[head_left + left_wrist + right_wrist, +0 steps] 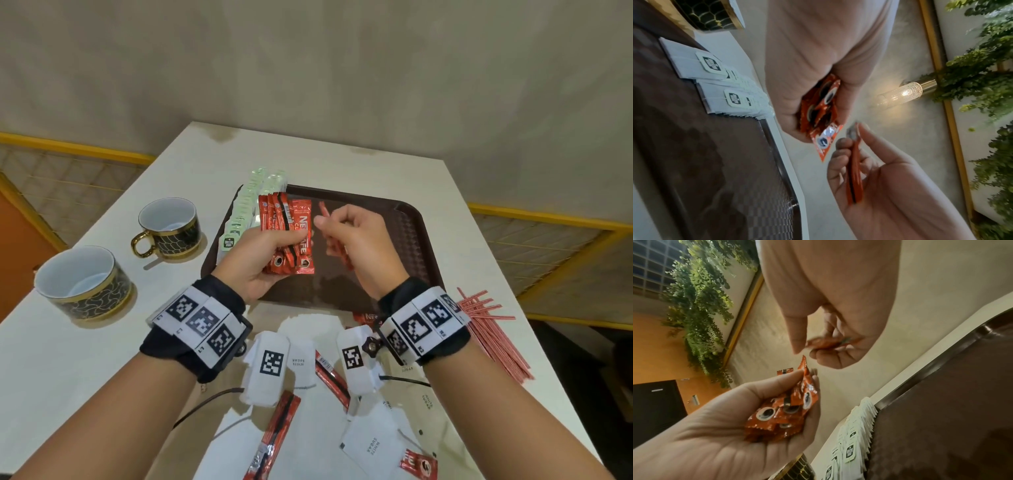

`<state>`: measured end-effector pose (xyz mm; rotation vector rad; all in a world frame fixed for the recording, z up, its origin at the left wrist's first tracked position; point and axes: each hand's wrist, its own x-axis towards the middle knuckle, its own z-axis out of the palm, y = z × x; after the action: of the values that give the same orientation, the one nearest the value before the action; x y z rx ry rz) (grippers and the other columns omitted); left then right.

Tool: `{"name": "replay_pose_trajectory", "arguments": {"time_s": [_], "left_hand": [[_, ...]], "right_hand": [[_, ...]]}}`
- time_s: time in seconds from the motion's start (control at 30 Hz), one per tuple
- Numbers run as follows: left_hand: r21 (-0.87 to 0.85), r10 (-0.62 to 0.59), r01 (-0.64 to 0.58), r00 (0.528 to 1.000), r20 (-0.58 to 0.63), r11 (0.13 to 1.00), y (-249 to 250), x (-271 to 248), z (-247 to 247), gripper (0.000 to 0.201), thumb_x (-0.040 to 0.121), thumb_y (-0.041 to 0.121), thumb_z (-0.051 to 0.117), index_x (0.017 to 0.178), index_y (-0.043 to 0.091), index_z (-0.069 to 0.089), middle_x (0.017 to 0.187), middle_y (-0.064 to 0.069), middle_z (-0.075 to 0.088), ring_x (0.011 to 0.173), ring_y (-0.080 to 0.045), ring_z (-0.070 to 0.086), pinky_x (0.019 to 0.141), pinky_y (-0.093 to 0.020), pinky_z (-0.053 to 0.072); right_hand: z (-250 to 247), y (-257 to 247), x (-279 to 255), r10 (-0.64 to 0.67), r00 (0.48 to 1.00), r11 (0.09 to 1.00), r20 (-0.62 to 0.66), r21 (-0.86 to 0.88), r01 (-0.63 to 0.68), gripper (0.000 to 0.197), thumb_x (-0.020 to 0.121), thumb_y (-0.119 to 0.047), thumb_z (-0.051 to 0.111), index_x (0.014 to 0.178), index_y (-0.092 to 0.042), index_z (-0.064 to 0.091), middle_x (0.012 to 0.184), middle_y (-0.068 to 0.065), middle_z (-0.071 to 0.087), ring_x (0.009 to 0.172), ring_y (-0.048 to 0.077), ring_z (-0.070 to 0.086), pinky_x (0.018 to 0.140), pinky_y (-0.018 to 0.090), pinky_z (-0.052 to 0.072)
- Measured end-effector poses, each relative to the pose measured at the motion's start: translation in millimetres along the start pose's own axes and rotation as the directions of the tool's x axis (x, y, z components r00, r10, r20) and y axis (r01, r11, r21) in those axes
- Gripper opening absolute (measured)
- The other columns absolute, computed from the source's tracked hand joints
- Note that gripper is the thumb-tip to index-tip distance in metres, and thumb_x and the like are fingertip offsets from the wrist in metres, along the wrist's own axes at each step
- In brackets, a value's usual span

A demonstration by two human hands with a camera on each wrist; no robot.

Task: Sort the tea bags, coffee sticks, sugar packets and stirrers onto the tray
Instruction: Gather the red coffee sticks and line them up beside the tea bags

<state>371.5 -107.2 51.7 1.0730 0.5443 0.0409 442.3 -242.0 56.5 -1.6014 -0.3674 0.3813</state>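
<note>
Coffee sticks [289, 236]: a fanned bunch clamped in the left hand [255, 260] above the brown tray [404, 246], tea bags [239, 212] already lined along its left edge. Right hand [359, 246] pinches one more stick [854, 172]. Light, crinkly, prob. slippery foil, so best gripped mid-length.

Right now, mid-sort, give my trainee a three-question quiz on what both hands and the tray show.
1. True or false: the left hand grips a bunch of red coffee sticks.
2. Which group already lies on the tray? A) sugar packets B) tea bags C) stirrers
3. Fill in: the right hand holds red ____ sticks.

Key:
1. True.
2. B, the tea bags along the tray's left edge. Sugar packets and stirrers are on the table.
3. Coffee.
</note>
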Motion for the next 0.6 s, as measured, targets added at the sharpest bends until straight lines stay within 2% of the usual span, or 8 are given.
{"name": "replay_pose_trajectory", "arguments": {"time_s": [0.07, 0.13, 0.2, 0.3, 0.4, 0.5, 0.6], "left_hand": [[-0.021, 0.039, -0.04, 0.999, -0.029, 0.999, 0, 0, -1, 0.021, 0.088, 0.006, 0.066, 0.107, 0.016, 0.064, 0.1, -0.008, 0.074, 0.094, -0.023, 0.07, 0.082, -0.037, 0.057], [-0.039, 0.081, -0.083, 0.996, -0.048, 0.996, 0, -1, -4, 0.021, 0.087, 0.006, 0.067, 0.103, 0.019, 0.063, 0.097, -0.005, 0.075, 0.091, -0.022, 0.072, 0.08, -0.038, 0.057], [-0.03, 0.12, -0.122, 0.991, -0.053, 0.992, 0, -2, -9, 0.023, 0.086, 0.007, 0.069, 0.104, 0.021, 0.063, 0.095, -0.003, 0.075, 0.089, -0.02, 0.072, 0.079, -0.037, 0.058], [-0.019, 0.156, -0.157, 0.987, -0.041, 0.987, 1, -7, -18, 0.022, 0.086, 0.009, 0.069, 0.103, 0.022, 0.063, 0.1, -0.003, 0.075, 0.093, -0.02, 0.072, 0.082, -0.038, 0.058], [-0.014, 0.164, -0.164, 0.986, -0.019, 0.986, 3, -10, -29, 0.021, 0.087, 0.009, 0.069, 0.101, 0.023, 0.064, 0.1, -0.002, 0.075, 0.095, -0.02, 0.072, 0.084, -0.038, 0.058], [-0.024, 0.144, -0.144, 0.99, -0.013, 0.989, 6, -10, -41, 0.028, 0.087, 0.011, 0.069, 0.113, 0.021, 0.064, 0.105, -0.003, 0.074, 0.1, -0.022, 0.07, 0.09, -0.042, 0.056], [-0.08, 0.098, -0.098, 0.995, -0.006, 0.992, 9, -9, -50, 0.024, 0.089, 0.01, 0.066, 0.111, 0.02, 0.063, 0.103, -0.005, 0.074, 0.098, -0.023, 0.07, 0.086, -0.041, 0.057]], "right_hand": [[2, 2, -2, -0.011, 1.0, 1.0, 0.012, 0.008, 0.011, 0.008, 0.092, -0.012, 0.063, 0.085, -0.008, 0.065, 0.087, 0.02, 0.067, 0.079, 0.035, 0.067, 0.076, 0.042, 0.057], [5, 3, -5, -0.036, 0.999, 0.999, 0.02, 0.027, 0.036, 0.007, 0.092, -0.002, 0.059, 0.095, -0.004, 0.065, 0.096, 0.019, 0.07, 0.09, 0.033, 0.07, 0.081, 0.044, 0.059], [11, 4, -8, -0.068, 0.998, 0.998, 0.004, 0.015, 0.068, 0.011, 0.09, 0.004, 0.06, 0.099, -0.001, 0.06, 0.094, 0.016, 0.07, 0.086, 0.025, 0.071, 0.077, 0.039, 0.06], [21, 5, -9, -0.088, 0.994, 0.996, -0.069, 0.017, 0.089, 0.021, 0.085, 0.004, 0.067, 0.1, -0.003, 0.054, 0.095, 0.019, 0.071, 0.086, 0.025, 0.072, 0.075, 0.037, 0.061], [35, 6, -9, -0.114, 0.989, 0.993, -0.096, 0.004, 0.115, 0.022, 0.084, 0.0, 0.07, 0.105, 0.001, 0.062, 0.094, 0.018, 0.072, 0.088, 0.024, 0.073, 0.078, 0.036, 0.06], [46, 5, -9, -0.138, 0.986, 0.99, -0.094, -0.011, 0.137, 0.019, 0.085, -0.003, 0.07, 0.103, 0.0, 0.069, 0.095, 0.015, 0.073, 0.089, 0.025, 0.072, 0.079, 0.035, 0.06], [58, 7, -10, -0.136, 0.988, 0.991, -0.067, -0.008, 0.136, 0.014, 0.084, -0.005, 0.071, 0.098, -0.002, 0.073, 0.092, 0.015, 0.074, 0.087, 0.029, 0.073, 0.081, 0.043, 0.059]]}}
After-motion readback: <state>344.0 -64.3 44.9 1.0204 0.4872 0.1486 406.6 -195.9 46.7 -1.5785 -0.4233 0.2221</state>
